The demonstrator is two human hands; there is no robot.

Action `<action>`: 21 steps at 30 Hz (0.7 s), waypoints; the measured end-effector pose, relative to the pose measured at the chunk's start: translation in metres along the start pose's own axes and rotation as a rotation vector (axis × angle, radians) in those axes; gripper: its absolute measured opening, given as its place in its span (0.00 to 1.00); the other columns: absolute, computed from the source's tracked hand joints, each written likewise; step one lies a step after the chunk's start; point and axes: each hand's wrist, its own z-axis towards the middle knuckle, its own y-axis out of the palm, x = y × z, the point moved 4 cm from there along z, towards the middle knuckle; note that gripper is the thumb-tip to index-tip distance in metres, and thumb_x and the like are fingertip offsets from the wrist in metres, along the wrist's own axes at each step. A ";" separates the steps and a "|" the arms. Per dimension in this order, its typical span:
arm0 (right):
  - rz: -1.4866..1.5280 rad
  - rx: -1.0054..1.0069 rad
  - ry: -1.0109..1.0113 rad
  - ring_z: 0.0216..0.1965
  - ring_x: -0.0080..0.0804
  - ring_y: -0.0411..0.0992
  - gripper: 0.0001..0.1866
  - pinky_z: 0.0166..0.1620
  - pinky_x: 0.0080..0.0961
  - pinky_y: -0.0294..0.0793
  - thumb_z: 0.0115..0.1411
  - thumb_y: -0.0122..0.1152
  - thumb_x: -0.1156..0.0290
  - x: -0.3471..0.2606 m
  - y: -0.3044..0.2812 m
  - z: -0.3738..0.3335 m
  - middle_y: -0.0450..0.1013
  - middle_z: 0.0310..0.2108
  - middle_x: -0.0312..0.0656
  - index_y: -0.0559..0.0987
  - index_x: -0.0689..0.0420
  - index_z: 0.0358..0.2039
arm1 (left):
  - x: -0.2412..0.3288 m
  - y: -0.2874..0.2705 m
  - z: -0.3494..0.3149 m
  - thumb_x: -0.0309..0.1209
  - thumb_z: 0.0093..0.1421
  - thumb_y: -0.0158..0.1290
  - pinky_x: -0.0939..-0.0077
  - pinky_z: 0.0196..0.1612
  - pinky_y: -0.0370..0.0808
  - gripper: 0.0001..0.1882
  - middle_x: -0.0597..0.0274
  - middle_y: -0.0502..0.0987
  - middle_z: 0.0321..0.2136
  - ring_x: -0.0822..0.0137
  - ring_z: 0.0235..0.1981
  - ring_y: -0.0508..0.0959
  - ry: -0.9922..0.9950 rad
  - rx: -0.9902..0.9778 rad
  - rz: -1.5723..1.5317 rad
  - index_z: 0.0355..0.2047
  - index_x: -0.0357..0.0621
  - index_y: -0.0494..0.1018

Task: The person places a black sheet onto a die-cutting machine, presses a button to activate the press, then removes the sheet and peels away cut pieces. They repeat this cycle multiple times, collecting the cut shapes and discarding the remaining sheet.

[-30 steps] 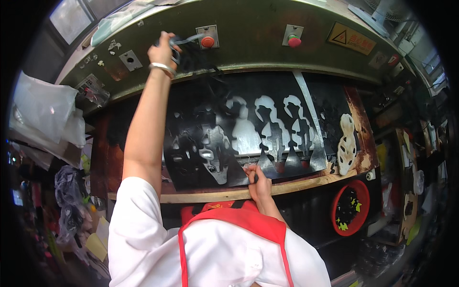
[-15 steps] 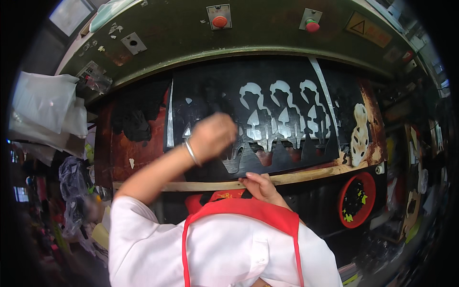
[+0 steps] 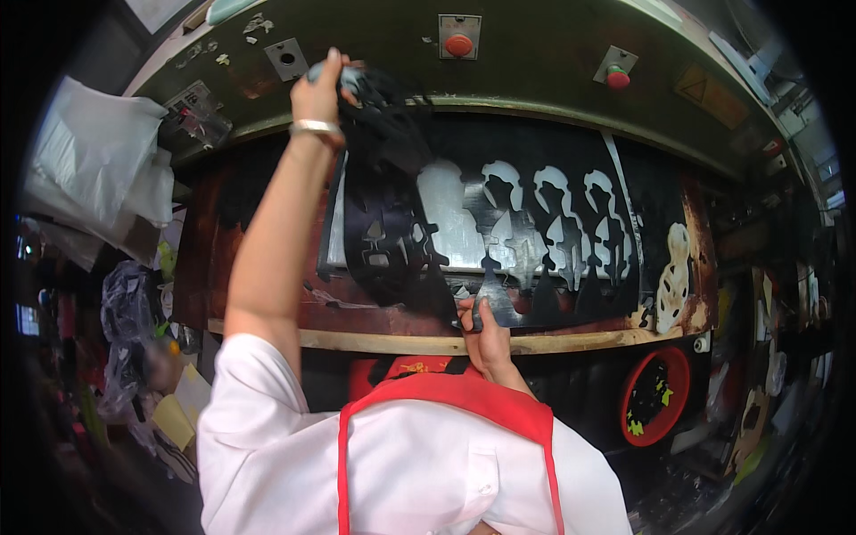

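A black sheet (image 3: 522, 308) with rows of shaped cut-outs lies on the board in front of me, and a pale surface shows through its holes. Raised toward the back left, my left hand (image 3: 323, 87) is closed on a bunch of black cut pieces (image 3: 383, 111), blurred by motion; their exact shape cannot be made out. Dark material hangs below them over the left part of the sheet. At the sheet's front edge, my right hand (image 3: 486, 337) pinches the black sheet between thumb and fingers.
A green machine beam with a red button (image 3: 458, 45) and another red button (image 3: 617, 78) spans the back. A cream perforated piece (image 3: 675, 278) lies at the right. A red bowl (image 3: 682, 383) of black and yellow scraps stands front right. Plastic bags (image 3: 94, 160) hang left.
My left hand has risen from the sheet to the back left, carrying black cut pieces. More pale surface shows at mid-left. My right hand now pinches the sheet's front edge.
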 end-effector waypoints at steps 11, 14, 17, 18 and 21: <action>0.004 -0.109 0.183 0.47 0.35 0.75 0.21 0.52 0.36 0.73 0.65 0.53 0.67 -0.014 0.005 -0.021 0.74 0.45 0.48 0.69 0.66 0.54 | 0.187 -0.001 0.076 0.44 0.64 0.55 0.80 0.18 0.66 0.16 0.68 0.73 0.19 0.77 0.15 0.69 0.339 -0.175 0.305 0.35 0.41 0.76; -0.068 -0.263 0.334 0.47 0.33 0.75 0.22 0.53 0.32 0.74 0.63 0.56 0.73 -0.007 0.016 -0.030 0.74 0.47 0.46 0.67 0.65 0.57 | 0.146 -0.016 0.012 0.36 0.64 0.54 0.80 0.23 0.71 0.11 0.61 0.78 0.32 0.77 0.22 0.72 0.392 -0.215 0.645 0.33 0.39 0.77; -0.266 -0.317 0.502 0.46 0.29 0.75 0.18 0.50 0.26 0.75 0.63 0.59 0.75 0.010 0.024 -0.030 0.74 0.47 0.44 0.71 0.62 0.53 | 0.060 -0.016 -0.114 0.25 0.53 0.61 0.71 0.40 0.77 0.06 0.56 0.79 0.34 0.61 0.37 0.79 0.841 -0.539 0.695 0.33 0.42 0.78; -0.212 -0.362 0.495 0.47 0.29 0.74 0.18 0.51 0.26 0.74 0.63 0.59 0.75 0.013 0.030 -0.029 0.73 0.49 0.43 0.70 0.61 0.53 | 0.029 -0.021 -0.156 0.22 0.49 0.63 0.69 0.40 0.78 0.09 0.54 0.79 0.34 0.57 0.36 0.79 0.794 -0.693 0.678 0.32 0.41 0.77; -0.069 -0.338 0.355 0.53 0.30 0.70 0.18 0.55 0.28 0.70 0.64 0.56 0.76 0.018 0.046 -0.022 0.70 0.53 0.42 0.69 0.60 0.55 | -0.033 -0.049 -0.239 0.28 0.48 0.64 0.64 0.42 0.77 0.15 0.49 0.76 0.41 0.52 0.38 0.78 0.652 -0.849 0.588 0.37 0.40 0.77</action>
